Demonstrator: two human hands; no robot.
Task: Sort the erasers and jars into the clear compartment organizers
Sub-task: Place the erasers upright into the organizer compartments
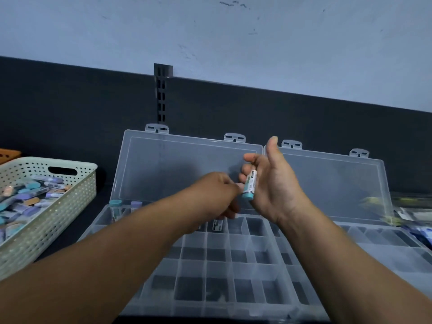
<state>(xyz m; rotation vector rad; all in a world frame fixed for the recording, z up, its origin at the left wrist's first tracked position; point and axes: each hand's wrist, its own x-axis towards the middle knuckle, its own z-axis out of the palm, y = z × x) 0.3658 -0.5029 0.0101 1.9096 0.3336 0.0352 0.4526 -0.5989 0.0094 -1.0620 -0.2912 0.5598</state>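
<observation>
My right hand [278,183] is raised over the left clear organizer [205,253], shut on a labelled eraser stick with a teal end [250,184]. My left hand [217,190] reaches in from the left with its fingers curled, fingertips right beside the stick's teal end. Whether it holds anything itself is hidden. In the organizer's back row stand a teal-capped stick [115,206] and a purple-capped stick [136,204]; another labelled piece [217,224] shows just below my left hand. The right clear organizer [385,242] lies open beside it.
A pale perforated basket [46,161] at the left holds several mixed erasers and sticks [28,197]. Both organizer lids [187,164] lean back against a dark wall panel. Blurred packaged items [411,213] lie at the far right. An orange crate corner [8,154] peeks behind the basket.
</observation>
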